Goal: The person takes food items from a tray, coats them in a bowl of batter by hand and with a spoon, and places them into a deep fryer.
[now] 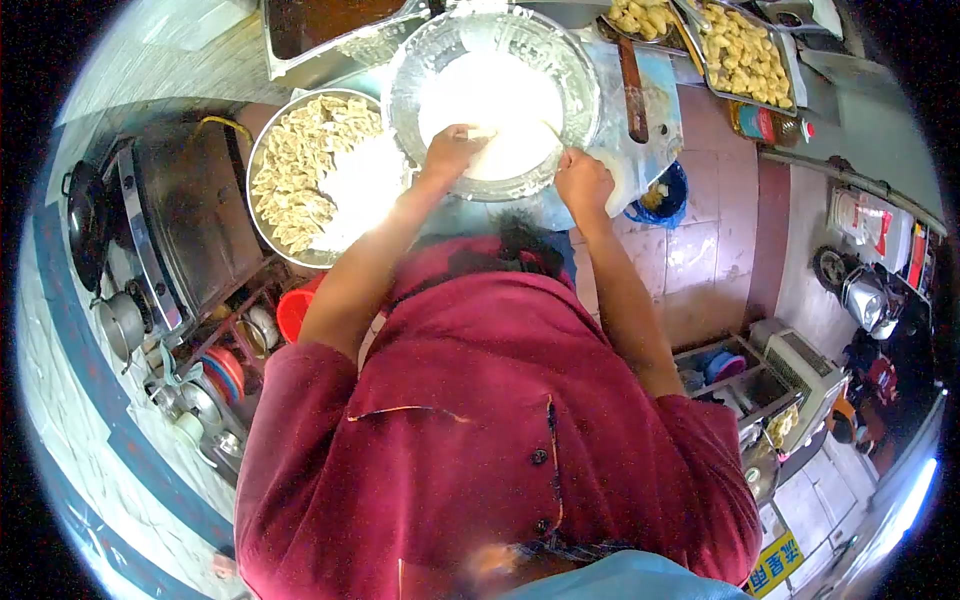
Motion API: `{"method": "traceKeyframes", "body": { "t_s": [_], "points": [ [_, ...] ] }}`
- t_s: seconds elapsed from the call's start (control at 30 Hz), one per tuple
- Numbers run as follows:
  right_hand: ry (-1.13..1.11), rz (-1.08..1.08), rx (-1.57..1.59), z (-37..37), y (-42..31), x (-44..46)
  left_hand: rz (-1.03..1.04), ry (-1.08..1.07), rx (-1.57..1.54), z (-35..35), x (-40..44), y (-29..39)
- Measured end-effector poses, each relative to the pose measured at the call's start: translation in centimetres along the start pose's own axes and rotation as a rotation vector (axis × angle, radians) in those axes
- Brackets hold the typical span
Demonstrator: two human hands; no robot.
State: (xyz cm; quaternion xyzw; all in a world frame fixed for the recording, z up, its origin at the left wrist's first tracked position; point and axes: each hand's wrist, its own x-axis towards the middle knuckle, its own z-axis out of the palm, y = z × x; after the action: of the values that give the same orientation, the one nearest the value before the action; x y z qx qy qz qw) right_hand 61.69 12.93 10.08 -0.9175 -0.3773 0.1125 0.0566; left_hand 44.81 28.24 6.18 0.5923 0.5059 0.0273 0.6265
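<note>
On the desk (pixel 655 80), a wide basin (pixel 580 85) sits at twelve o'clock, apparently central for two-handed work, the left hand (pixel 452 155) curled against pale material (pixel 515 152) at its seven o'clock, the right hand (pixel 584 183) curled at its four-o'clock rim, glare hiding whether either grips anything.

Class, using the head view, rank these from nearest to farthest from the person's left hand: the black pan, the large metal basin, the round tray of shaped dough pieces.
From the left hand:
1. Large metal basin: right at the hand, which is over its near side.
2. Round tray: just left of the basin.
3. Black pan: far left.
</note>
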Motion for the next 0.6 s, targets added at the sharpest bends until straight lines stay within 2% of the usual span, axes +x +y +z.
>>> {"method": "traceKeyframes", "body": {
  "t_s": [0.1, 0.13, 0.23, 0.27, 0.37, 0.43, 0.47, 0.53, 0.6],
  "points": [
    [-0.051, 0.049, 0.009, 0.5, 0.3, 0.3, 0.213, 0.208, 0.452, 1.9, 2.2, -2.6],
    [-0.078, 0.074, 0.019, 0.9, 0.3, 0.3, 0.151, 0.180, 0.540, 2.2, 2.5, -2.8],
    [-0.090, -0.022, 0.127, 1.7, -0.6, -0.4, 0.228, 0.145, 0.619, 2.7, 1.8, -2.8],
    [-0.075, -0.080, 0.166, 1.8, -1.1, -0.6, 0.219, 0.136, 0.604, 2.7, 1.7, -2.6],
    [-0.066, -0.061, 0.225, 0.9, -2.3, -1.3, 0.183, 0.139, 0.576, 2.8, 1.3, -1.9],
    [0.017, -0.018, 0.176, 1.2, -1.1, -0.6, 0.150, 0.172, 0.576, 2.7, 1.5, -2.2],
    [0.058, 0.003, 0.153, 1.4, -0.5, -0.4, 0.234, 0.207, 0.494, 2.6, 2.0, -3.0],
    [-0.031, 0.052, 0.060, 0.4, -0.1, -0.4, 0.406, 0.270, 0.329, 2.8, 3.7, -5.3],
    [-0.095, 0.045, 0.044, 1.2, 0.9, -0.1, -0.006, 0.131, -0.050, 2.6, 3.9, -4.4]
  ]
}}
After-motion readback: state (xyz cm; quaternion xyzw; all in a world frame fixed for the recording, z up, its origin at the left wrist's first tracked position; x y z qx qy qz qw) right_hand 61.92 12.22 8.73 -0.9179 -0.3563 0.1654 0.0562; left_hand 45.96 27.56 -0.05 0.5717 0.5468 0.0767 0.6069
